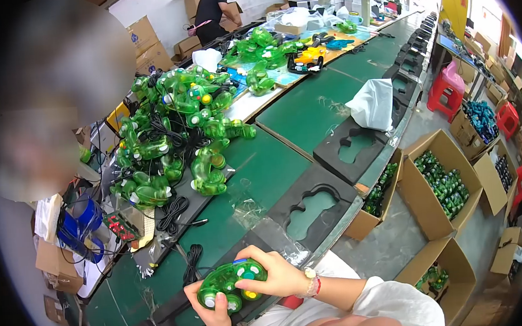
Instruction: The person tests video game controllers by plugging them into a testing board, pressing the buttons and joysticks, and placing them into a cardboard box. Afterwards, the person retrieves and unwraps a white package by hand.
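A translucent green game controller (223, 283) with coloured buttons is held between my two hands above the near end of the green bench. My left hand (213, 309) grips its left side, the thumb on a white thumbstick. My right hand (280, 275) closes round its right side, the thumb over the face buttons. Beside the controller lies a bundled black cable (192, 264), which appears to lead to it. A black foam tray (315, 210) with a controller-shaped cutout and a clear plastic bag (277, 239) are just beyond my right hand.
A large heap of green controllers (180, 120) with black cables lies left of the belt. More foam trays run along the right edge, one with a white bag (372, 105). Cardboard boxes (422, 204) of controllers and a red stool (446, 95) stand right. A person (211, 13) works behind.
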`<state>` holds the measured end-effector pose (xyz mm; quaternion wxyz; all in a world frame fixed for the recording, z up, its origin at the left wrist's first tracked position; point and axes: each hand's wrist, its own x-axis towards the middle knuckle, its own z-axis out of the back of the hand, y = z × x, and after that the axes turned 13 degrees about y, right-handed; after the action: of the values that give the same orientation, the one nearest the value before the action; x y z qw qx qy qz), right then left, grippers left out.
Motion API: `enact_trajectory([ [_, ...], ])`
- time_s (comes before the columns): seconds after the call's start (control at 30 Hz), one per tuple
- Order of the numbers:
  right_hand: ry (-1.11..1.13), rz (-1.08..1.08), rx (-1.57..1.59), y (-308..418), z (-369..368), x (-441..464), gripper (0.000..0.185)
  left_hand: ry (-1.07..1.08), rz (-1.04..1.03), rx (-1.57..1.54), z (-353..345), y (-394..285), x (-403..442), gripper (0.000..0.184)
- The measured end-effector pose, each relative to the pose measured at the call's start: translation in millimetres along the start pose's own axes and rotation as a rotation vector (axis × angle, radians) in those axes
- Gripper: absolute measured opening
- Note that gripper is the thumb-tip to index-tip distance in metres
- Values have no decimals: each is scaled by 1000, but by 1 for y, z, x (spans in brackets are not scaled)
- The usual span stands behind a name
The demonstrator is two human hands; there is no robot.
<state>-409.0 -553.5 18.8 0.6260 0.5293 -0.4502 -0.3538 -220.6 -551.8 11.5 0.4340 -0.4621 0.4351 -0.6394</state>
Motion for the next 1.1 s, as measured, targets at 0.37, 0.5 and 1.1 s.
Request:
enact_trajectory([
  [0.37,-19,13,-196,4,9,0,46,7,24,43,-6,-4,-3,44],
  [0.5,-31,30,-205,-2,9,1,47,34,-8,13,-7,-7,1,42],
  [1.1,83,-27,-198,-7,-29,13,46,-21,53,-34,29,1,-20,39],
])
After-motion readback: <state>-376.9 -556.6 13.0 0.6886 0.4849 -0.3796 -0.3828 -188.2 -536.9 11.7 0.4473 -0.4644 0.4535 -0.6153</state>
